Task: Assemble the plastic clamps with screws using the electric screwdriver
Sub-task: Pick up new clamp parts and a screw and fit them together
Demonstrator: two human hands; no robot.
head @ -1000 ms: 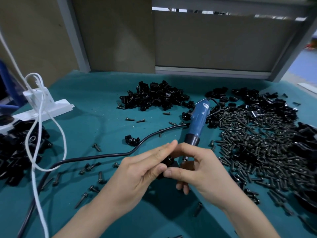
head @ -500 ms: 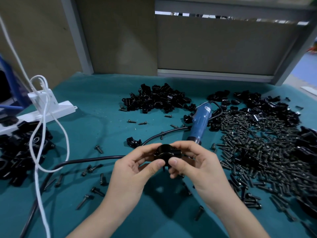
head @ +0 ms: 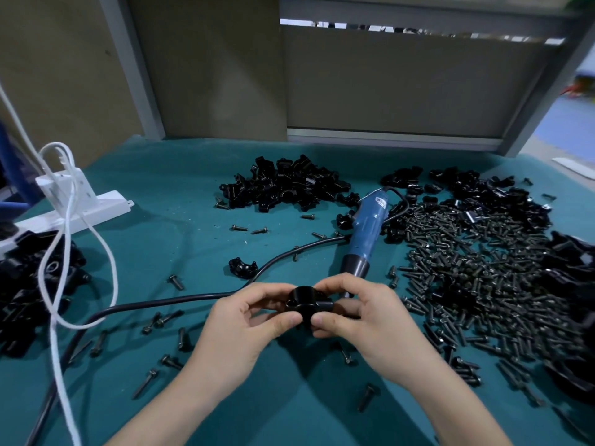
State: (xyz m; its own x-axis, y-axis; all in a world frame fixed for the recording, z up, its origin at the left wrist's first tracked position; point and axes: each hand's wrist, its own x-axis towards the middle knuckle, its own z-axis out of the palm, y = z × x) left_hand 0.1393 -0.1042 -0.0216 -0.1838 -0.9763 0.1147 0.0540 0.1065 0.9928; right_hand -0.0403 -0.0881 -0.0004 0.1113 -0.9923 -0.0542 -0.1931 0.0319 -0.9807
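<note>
A black plastic clamp [head: 306, 303] is held above the teal table [head: 180, 201] between both hands. My left hand [head: 244, 326] pinches its left side with thumb and fingers. My right hand [head: 370, 320] pinches its right side the same way. The blue electric screwdriver [head: 367, 226] lies on the table just behind the hands, tip pointing toward them, with nobody holding it. A wide spread of dark screws [head: 476, 278] covers the table to the right. Black clamp halves sit in a pile [head: 283, 185] at the back centre.
More clamp parts lie at the back right [head: 489, 194], the right edge [head: 573, 284] and the left edge [head: 29, 291]. One clamp half [head: 243, 268] lies alone. A white power strip [head: 70, 210], its white cord [head: 61, 284] and the screwdriver's black cable [head: 167, 304] cross the left side. Loose screws [head: 161, 320] scatter nearby.
The hands turned the clamp from hidden between the fingers to showing on top, and they now pinch it from both sides. The camera view shifted slightly.
</note>
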